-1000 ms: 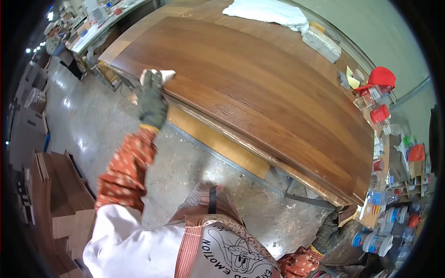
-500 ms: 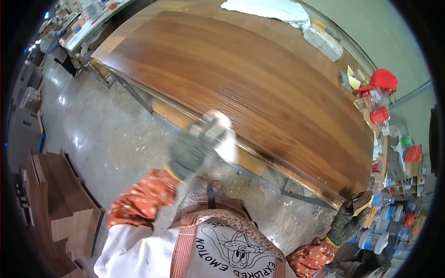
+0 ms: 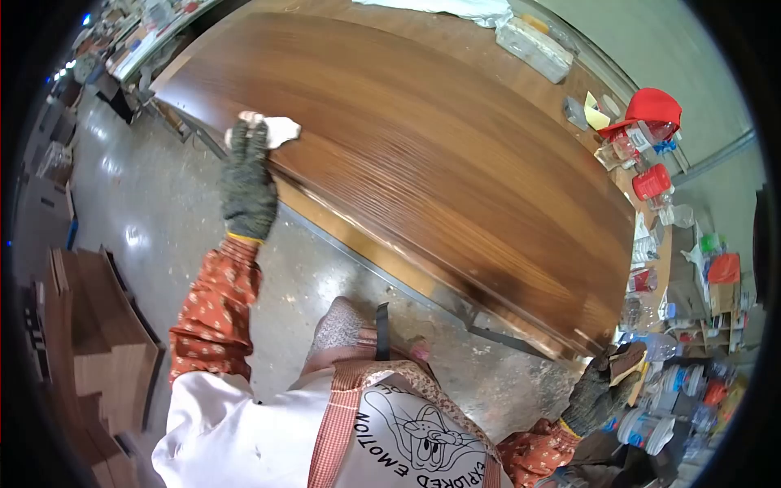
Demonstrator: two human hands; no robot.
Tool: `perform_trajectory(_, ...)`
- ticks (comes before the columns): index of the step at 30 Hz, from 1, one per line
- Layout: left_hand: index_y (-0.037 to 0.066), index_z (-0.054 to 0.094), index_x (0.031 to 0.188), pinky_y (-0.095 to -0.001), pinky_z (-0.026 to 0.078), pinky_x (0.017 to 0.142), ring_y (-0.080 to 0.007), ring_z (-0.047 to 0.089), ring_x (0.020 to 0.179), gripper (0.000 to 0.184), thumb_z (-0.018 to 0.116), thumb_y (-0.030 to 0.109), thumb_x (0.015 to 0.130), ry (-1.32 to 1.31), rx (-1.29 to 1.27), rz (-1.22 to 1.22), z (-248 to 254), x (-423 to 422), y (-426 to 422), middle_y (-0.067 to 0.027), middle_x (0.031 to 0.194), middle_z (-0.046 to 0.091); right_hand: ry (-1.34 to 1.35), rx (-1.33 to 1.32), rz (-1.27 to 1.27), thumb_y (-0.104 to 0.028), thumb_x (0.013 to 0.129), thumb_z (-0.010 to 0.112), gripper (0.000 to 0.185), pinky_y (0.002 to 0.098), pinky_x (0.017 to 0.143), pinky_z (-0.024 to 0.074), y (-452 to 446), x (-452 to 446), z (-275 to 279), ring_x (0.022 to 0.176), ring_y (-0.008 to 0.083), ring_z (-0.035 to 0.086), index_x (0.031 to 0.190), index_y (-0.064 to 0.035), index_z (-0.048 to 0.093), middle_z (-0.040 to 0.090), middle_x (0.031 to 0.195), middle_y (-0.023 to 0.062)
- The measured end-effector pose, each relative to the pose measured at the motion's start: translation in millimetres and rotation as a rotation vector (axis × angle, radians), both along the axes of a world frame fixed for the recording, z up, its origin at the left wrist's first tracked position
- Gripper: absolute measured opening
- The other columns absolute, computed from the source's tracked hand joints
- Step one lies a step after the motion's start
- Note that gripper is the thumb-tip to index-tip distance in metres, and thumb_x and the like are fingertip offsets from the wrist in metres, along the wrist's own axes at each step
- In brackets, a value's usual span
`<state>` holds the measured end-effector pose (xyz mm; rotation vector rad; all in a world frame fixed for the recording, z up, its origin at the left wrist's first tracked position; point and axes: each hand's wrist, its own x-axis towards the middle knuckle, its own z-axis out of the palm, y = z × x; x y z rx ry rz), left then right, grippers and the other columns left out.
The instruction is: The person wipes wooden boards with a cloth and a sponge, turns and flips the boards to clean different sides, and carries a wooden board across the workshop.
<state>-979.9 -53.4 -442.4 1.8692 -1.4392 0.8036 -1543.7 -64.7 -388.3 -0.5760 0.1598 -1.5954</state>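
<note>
A large brown wood-grain panel [image 3: 423, 154] with a glossy surface lies on the workbench. My left hand [image 3: 250, 191], in a dark knitted glove, is at the panel's long near edge toward the far left. Its fingers press a white cloth [image 3: 282, 131] against that edge, and part of the cloth spreads onto the top. By the panel's near right corner is my right hand [image 3: 594, 394], also gloved. It is closed on a folded brown sheet [image 3: 628, 363] with a tan back, which looks like sandpaper.
Along the bench's far side lie a white cloth bundle [image 3: 455, 6] and a wrapped block [image 3: 534, 49]. A red cap [image 3: 653, 110], a red-labelled jar [image 3: 651, 182] and several plastic bottles crowd the right end. Brown boards [image 3: 102, 350] stack on the floor at left.
My left hand has swept the white cloth along the panel's near edge, away to the upper left. The right hand stays by the corner with the brown sheet. The view has shifted slightly.
</note>
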Motion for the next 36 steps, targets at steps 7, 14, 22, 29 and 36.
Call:
perform_trajectory(7, 0.003, 0.039, 0.14, -0.0409, 0.034, 0.107, -0.0296, 0.036, 0.135, 0.07, 0.047, -0.01, 0.071, 0.202, 0.202, -0.231, 1.2, -262.7, 10.8, -0.0178, 0.147, 0.034, 0.1, -0.062, 0.112, -0.014, 0.094, 0.052, 0.047, 0.0467, 0.105, 0.0396, -8.3, -103.2, -5.7, 0.127, 0.0269, 0.044, 0.137, -0.0011, 0.038, 0.043, 0.141, 0.0159)
perform_trajectory(14, 0.0, 0.043, 0.131, -0.0335, 0.038, 0.103, -0.0229, 0.039, 0.13, 0.046, 0.047, 0.022, 0.091, 0.318, 0.211, -0.85, 0.5, -384.6, 1.4, -0.0131, 0.137, 0.042, 0.034, 0.049, -0.038, -0.015, 0.096, 0.05, 0.048, 0.047, 0.104, 0.0371, -23.9, -156.3, -31.6, 0.123, 0.0304, 0.046, 0.137, 0.0032, 0.034, 0.044, 0.137, 0.0187)
perform_trajectory(22, 0.004, 0.044, 0.135, -0.0368, 0.036, 0.105, -0.0257, 0.044, 0.124, 0.049, 0.056, 0.002, 0.087, 0.745, -0.296, -0.561, 69.7, -232.4, -3.3, -0.0128, 0.131, 0.05, -0.202, 0.234, -0.148, -0.018, 0.096, 0.052, 0.047, 0.0434, 0.098, 0.0411, -25.0, -157.5, -26.8, 0.118, 0.028, 0.049, 0.136, 0.0016, 0.038, 0.045, 0.135, 0.0165)
perform_trajectory(29, 0.004, 0.051, 0.128, -0.0336, 0.044, 0.099, -0.0226, 0.054, 0.115, 0.049, 0.045, -0.009, 0.081, 0.572, -0.217, -0.246, 2.9, -104.3, -51.4, -0.0099, 0.126, 0.056, 0.113, 0.223, -0.092, -0.021, 0.093, 0.056, 0.05, 0.0403, 0.102, 0.0375, -16.6, -160.9, -34.0, 0.119, 0.0242, 0.049, 0.136, 0.0001, 0.041, 0.05, 0.132, 0.0133)
perform_trajectory(36, 0.008, 0.049, 0.131, -0.0348, 0.05, 0.093, -0.0224, 0.053, 0.119, 0.055, 0.068, 0.022, 0.082, 1.394, -0.009, -1.079, 33.3, -335.9, -18.6, -0.0131, 0.131, 0.052, 0.852, 0.281, -0.513, -0.001, 0.083, 0.064, 0.049, 0.0334, 0.094, 0.0452, -31.1, -147.2, -52.2, 0.112, 0.0222, 0.055, 0.129, 0.0045, 0.047, 0.053, 0.13, 0.0136)
